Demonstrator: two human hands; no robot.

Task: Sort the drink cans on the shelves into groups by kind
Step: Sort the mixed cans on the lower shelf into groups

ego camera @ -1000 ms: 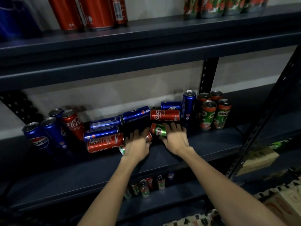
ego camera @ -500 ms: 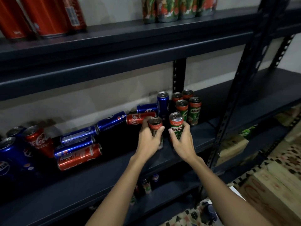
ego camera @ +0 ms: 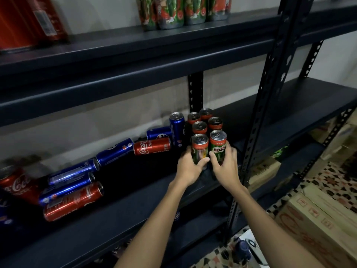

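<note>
Left hand (ego camera: 190,167): curled round upright slim Milo can (ego camera: 199,149), frame centre.
Right hand (ego camera: 226,164): curled round second Milo can (ego camera: 218,147).
Shelf (ego camera: 135,200): dark metal.

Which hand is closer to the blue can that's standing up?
Left. The left hand grips a Milo can just right of the upright blue can; the right hand holds another Milo can farther right.
</note>
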